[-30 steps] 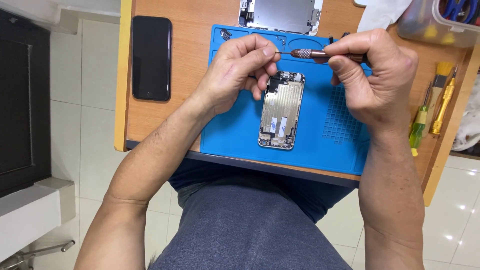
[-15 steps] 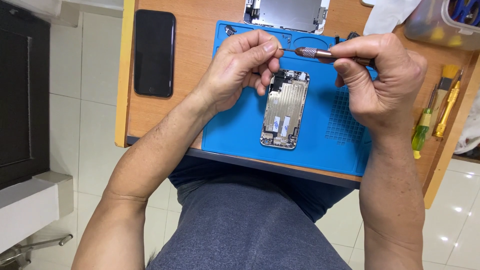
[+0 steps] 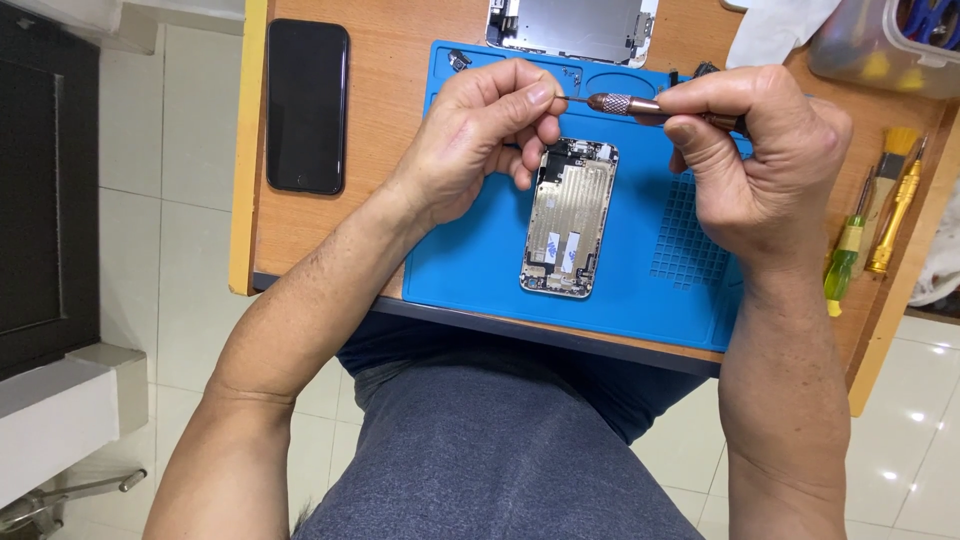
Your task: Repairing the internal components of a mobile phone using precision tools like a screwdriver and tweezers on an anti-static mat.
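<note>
A black phone lies screen-up and dark at the table's left edge, a detached screen panel rests face-down at the top, and two white-blue stickers sit inside the opened phone

Between the fingertips: the left hand and right hand meet at the tip of the screwdriver; no passage there.
Below the fingers: the opened phone body lies on the blue mat, directly under both hands.
Beyond the fingers: a detached screen panel blocks the far mat edge.
Left of the left fingers: bare wooden tabletop, then a black phone.
Right of the right fingers: hand tools and a plastic box line the table edge.
Nearer than the fingers: mat surface lies bare between the wrists.
</note>
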